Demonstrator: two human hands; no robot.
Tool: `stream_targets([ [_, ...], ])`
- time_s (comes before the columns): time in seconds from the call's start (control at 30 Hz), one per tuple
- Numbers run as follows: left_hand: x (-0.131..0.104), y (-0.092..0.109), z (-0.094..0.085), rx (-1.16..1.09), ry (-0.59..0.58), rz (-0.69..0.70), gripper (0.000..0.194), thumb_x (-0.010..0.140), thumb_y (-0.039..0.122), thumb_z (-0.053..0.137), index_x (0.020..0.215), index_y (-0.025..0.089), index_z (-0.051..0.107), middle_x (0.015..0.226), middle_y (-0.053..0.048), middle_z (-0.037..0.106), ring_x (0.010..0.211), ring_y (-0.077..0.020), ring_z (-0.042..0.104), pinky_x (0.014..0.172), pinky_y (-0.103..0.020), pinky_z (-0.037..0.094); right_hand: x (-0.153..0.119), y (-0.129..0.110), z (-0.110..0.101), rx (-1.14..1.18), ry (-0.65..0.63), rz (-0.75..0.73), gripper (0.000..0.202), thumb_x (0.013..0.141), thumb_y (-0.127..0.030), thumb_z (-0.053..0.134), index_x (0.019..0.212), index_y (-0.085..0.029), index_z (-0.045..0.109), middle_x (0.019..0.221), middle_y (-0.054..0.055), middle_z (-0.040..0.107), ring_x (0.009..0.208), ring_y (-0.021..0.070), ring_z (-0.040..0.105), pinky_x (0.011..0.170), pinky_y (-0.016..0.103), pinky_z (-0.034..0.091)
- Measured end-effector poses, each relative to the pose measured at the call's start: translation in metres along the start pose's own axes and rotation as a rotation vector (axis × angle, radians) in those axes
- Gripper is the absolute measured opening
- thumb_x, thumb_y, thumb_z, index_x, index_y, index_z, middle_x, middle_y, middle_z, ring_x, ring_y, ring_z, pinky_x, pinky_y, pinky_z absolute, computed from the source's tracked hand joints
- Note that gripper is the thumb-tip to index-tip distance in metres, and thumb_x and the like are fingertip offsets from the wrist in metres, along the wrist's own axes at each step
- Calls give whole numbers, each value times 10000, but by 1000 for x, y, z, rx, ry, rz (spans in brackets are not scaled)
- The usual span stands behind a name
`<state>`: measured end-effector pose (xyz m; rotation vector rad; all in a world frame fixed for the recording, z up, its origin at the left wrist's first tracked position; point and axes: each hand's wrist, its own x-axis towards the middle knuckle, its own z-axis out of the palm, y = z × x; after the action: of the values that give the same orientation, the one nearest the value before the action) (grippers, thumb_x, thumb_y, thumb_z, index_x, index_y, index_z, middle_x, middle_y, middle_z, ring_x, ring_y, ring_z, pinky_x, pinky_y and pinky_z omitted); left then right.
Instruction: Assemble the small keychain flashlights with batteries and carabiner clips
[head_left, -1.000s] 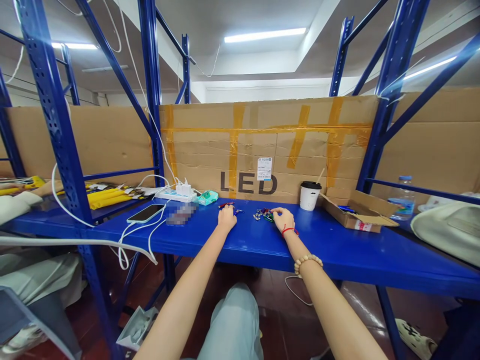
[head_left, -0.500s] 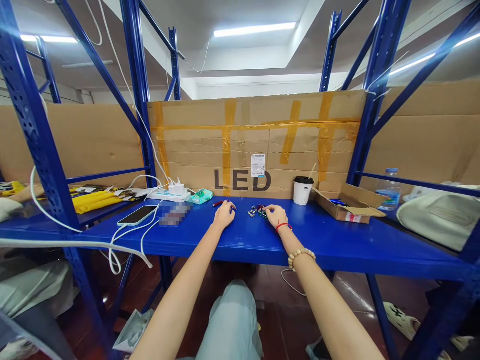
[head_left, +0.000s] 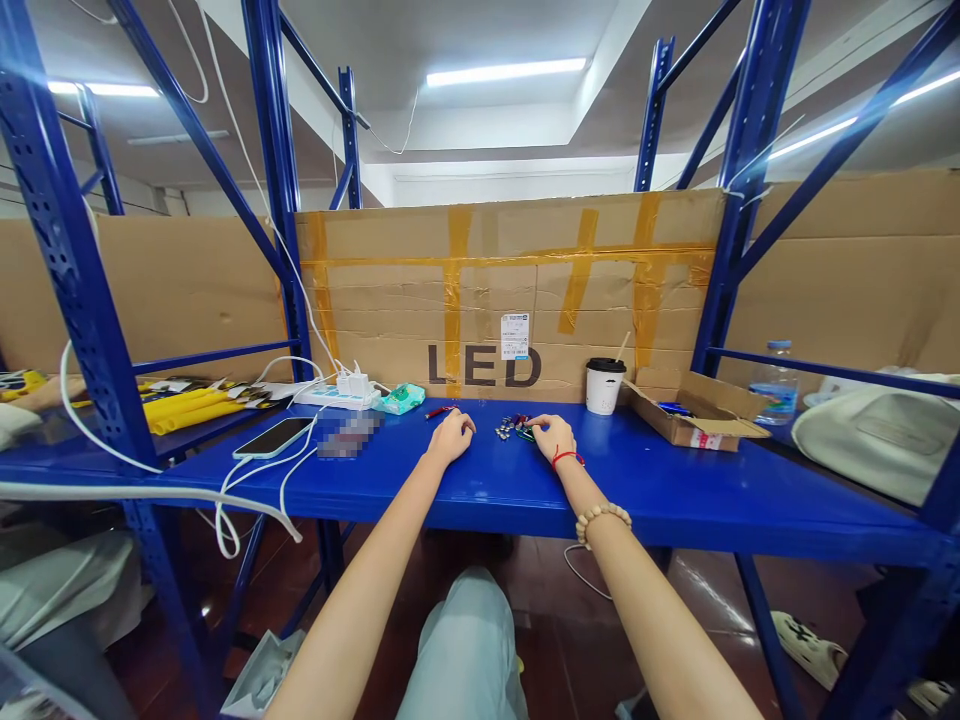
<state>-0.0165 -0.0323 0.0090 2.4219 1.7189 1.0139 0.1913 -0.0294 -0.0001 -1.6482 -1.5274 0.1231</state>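
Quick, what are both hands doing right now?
Left hand: curled on the blue table; any hold can't be told.
Right hand: at the small shiny metal pieces; grip unclear.

Blue shelf [head_left: 660, 480] | 1 phone [head_left: 274, 438], 1 lidded cup [head_left: 604, 388], 1 open carton [head_left: 694, 412], small pieces [head_left: 512, 428]

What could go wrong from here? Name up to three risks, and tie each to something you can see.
The right hand, at the pile of small shiny pieces, might scatter some. The lidded paper cup stands near that hand; a wide sweep could tip it. White cables loop over the front edge of the tabletop; a snag might drag the smartphone beside them.
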Motion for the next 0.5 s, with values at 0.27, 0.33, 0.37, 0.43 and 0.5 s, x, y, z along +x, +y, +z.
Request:
stream_targets([
  [0.27, 0, 1, -1, -17, 51, 20, 192, 780, 104, 420, 754, 195, 588, 895, -20, 570, 835, -147, 563, 721, -238, 456, 0, -1, 1, 26, -1, -14, 241, 665, -164, 510, 822, -255, 669, 881, -38, 675, 855, 139, 598, 710, 223, 447],
  [0.33, 0, 3, -2, -17, 81, 18, 183, 784, 106, 420, 790, 194, 579, 898, -22, 560, 829, -143, 560, 704, -233, 456, 0, -1, 1, 32, -2, -20, 231, 666, -171, 514, 814, -257, 670, 884, -40, 675, 846, 137, 601, 706, 225, 447],
  [0.37, 0, 5, -3, -16, 94, 18, 172, 786, 111, 426, 813, 195, 574, 893, -21, 555, 820, -139, 559, 696, -229, 456, -1, -2, 1, 34, -3, -24, 227, 667, -172, 514, 808, -255, 671, 885, -38, 675, 847, 138, 601, 707, 226, 447],
  [0.43, 0, 6, -4, -15, 112, 21, 143, 788, 134, 451, 846, 198, 563, 876, -18, 547, 805, -133, 557, 679, -222, 455, -2, -3, 0, 34, -3, -32, 222, 665, -169, 513, 795, -251, 673, 878, -34, 675, 850, 142, 600, 711, 229, 447],
  [0.5, -1, 7, -5, -13, 118, 22, 108, 783, 166, 481, 847, 203, 561, 868, -16, 544, 804, -135, 557, 661, -217, 455, -2, -3, -1, 33, -4, -38, 217, 665, -166, 512, 786, -248, 673, 872, -33, 676, 849, 143, 600, 717, 232, 446],
])
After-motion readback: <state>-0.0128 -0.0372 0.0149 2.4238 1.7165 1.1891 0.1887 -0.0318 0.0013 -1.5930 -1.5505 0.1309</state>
